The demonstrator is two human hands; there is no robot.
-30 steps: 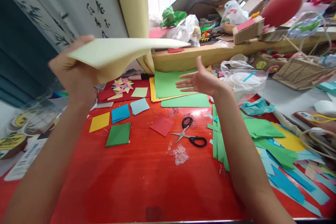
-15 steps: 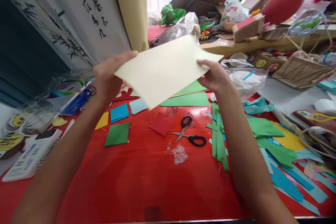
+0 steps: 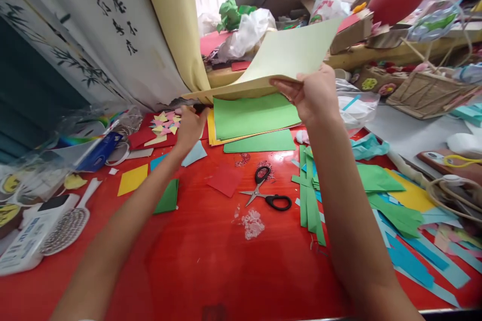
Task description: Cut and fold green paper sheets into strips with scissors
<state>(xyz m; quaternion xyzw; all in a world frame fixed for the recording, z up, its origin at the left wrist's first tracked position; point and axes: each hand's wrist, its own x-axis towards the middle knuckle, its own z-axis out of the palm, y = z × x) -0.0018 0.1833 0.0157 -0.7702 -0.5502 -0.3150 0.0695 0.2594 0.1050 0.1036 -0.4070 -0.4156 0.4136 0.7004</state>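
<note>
A large sheet of cream paper [image 3: 291, 52] is pinched along its near edge by my right hand [image 3: 311, 93]. The sheet bends upward, and its left end reaches down over the back of the table. Below that left end is my left hand [image 3: 192, 128], thumb and finger apart, beside the left edge of a stack of green paper [image 3: 252, 118] with yellow sheets under it. Whether it touches the stack I cannot tell. Small pink and yellow paper pieces [image 3: 165, 123] lie to its left. Black-handled scissors [image 3: 265, 193] rest spread on the red table [image 3: 211, 261].
Cut squares in yellow [image 3: 132, 179], dark green [image 3: 168, 197] and red [image 3: 226, 180] lie in front. Green strips [image 3: 311, 200] and blue scraps [image 3: 410, 261] spread at right. A hairbrush [image 3: 70, 228] is at left. Crowded craft items fill the windowsill [image 3: 361, 60].
My left hand has let go of the cream sheet and moved down and right to the paper stack's left edge. My right hand still holds the sheet, now bent upward.
</note>
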